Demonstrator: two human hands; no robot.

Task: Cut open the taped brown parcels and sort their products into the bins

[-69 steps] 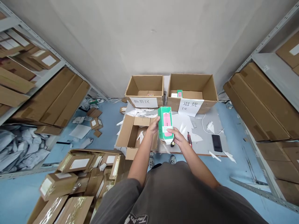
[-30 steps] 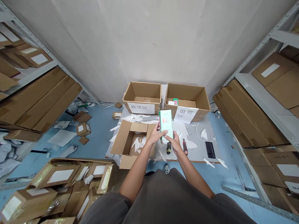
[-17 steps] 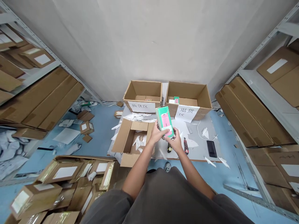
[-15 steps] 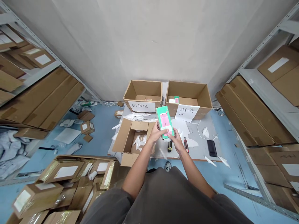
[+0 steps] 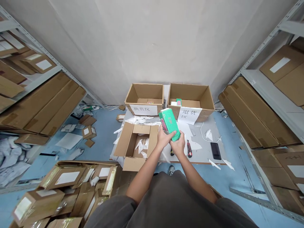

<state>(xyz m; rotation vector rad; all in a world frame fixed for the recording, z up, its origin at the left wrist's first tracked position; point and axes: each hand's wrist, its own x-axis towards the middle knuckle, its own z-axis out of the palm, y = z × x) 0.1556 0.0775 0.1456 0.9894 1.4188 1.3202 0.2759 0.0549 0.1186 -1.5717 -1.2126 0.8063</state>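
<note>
Between my two hands is a green product box [image 5: 170,123] with a pink picture on its left side, held tilted above the table. My left hand [image 5: 164,138] grips its left side and lower part, thumb across the front. My right hand [image 5: 179,145] is closed around the bottom right corner. Just left of my hands stands an open cardboard box [image 5: 129,142] with crumpled white wrapping [image 5: 142,145] inside. Two utility knives lie near my right hand: a red one [image 5: 189,148] to the right and a yellow-black one [image 5: 172,152] partly hidden by my wrists.
At the table's back stand two labelled cartons, the left carton [image 5: 143,109] and the right carton [image 5: 174,110], which holds a small green box [image 5: 179,102]. A black phone [image 5: 215,151] lies at right. A big carton of taped parcels [image 5: 67,178] stands lower left. Shelves flank both sides.
The green box has been turned in my hands: its pink-pictured face now points left and a mostly plain green face shows. My hands have shifted their hold slightly.
</note>
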